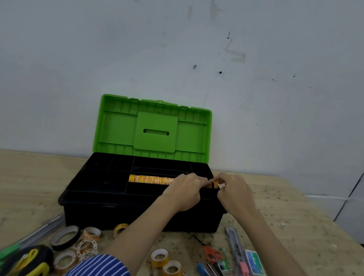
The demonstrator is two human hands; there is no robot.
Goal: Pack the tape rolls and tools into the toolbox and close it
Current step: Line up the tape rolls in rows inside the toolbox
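Both hands were over the right end of the open toolbox (pixel 141 211), whose green lid (pixel 153 129) stood upright behind them. The left hand (pixel 184 191) and the right hand (pixel 234 197) met over the tray's middle compartment, fingers curled inward and pinching at the near end of a row of small yellow-orange tape rolls (pixel 151 180). That row ran as a long strip away to the left of the left hand, its long axis lying side to side along the box, so the visible rolls sat beyond the left knuckles while the end being handled lay between the two sets of fingertips. Exactly what the right fingers pinched was hard to make out; a small orange and white piece showed just at their tips. Judging from this, the step in hand was seating the last of the row at its right end, and the move turned on keeping that piece in line with the strip. Both hands were about equally near it. Nearer the body than the hands, on the table (pixel 8 184) in front of the box, much was left unpacked: a black tape roll (pixel 65 237), clear tape rolls (pixel 171 269), orange scissors (pixel 213 253), a utility knife (pixel 238 254), and a yellow and black tool (pixel 30 261) by the left sleeve.
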